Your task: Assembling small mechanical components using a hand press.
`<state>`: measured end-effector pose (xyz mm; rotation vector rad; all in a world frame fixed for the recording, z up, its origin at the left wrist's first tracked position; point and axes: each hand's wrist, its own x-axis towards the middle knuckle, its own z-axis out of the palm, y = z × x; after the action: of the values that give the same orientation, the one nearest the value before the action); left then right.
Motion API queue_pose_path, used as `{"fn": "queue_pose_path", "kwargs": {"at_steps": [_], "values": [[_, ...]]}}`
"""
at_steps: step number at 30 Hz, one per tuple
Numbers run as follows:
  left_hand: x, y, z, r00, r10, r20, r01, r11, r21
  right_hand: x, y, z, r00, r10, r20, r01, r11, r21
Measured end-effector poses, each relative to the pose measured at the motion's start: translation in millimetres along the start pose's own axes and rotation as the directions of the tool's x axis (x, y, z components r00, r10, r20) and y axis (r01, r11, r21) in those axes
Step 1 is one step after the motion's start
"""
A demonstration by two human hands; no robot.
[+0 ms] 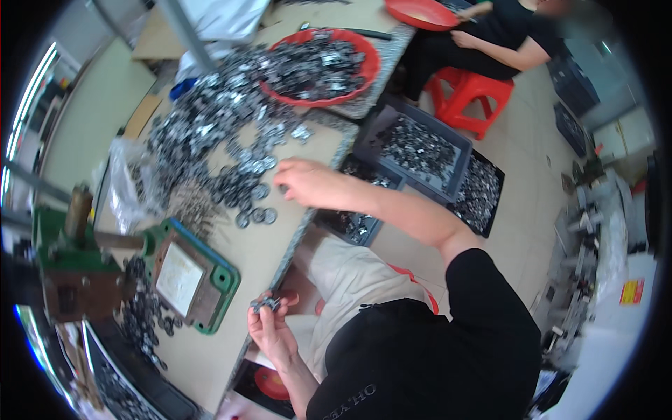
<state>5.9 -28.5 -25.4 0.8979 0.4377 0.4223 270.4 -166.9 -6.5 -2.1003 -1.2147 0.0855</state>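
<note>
My left hand (271,330) is closed at the table's near edge, its fingertips pinching a small dark metal part (266,304) with a roundish outline. Farther up the same edge, my right hand (299,180) hangs over the tabletop with its fingers curled together. Something dark shows at its fingertips, too small to name. Just left of that hand lie loose round dark wheel-like pieces (262,215), and a heap of thin pins (192,210) is beside them. Beyond them spreads a large pile of shiny dark metal parts (203,119).
A green hand press (224,280) stands on the table at left. A red basin (374,66) full of parts sits at the back. Grey bins (458,164) of parts are on the floor at right, near a red stool (476,98) where another person sits. A clear plastic bag (129,185) lies far left.
</note>
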Motion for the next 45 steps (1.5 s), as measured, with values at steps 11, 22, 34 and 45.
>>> {"fn": "queue_pose_path", "kwargs": {"at_steps": [11, 22, 34, 45], "values": [[4.0, -8.5, 24.0, 0.994, -0.088, 0.067, 0.081, 0.992, 0.098, -44.1, -16.1, -8.1, 0.909, 0.129, -0.396, -0.01, 0.958, 0.287], [-3.6, -20.3, 38.6, 0.974, -0.118, 0.195, 0.097, 0.989, 0.115, -409.8, 212.9, 77.7, -0.168, 0.88, -0.444, -0.92, 0.021, 0.391], [-14.5, -23.5, 37.7, 0.983, -0.105, 0.149, 0.089, 0.99, 0.106, -293.5, 214.3, 127.7, 0.134, 0.989, -0.057, -0.797, 0.141, 0.587], [-8.8, -32.1, 37.1, 0.98, -0.139, 0.14, 0.118, 0.982, 0.144, -219.2, 229.8, 90.8, 0.223, 0.934, -0.277, -0.786, 0.341, 0.515]]}}
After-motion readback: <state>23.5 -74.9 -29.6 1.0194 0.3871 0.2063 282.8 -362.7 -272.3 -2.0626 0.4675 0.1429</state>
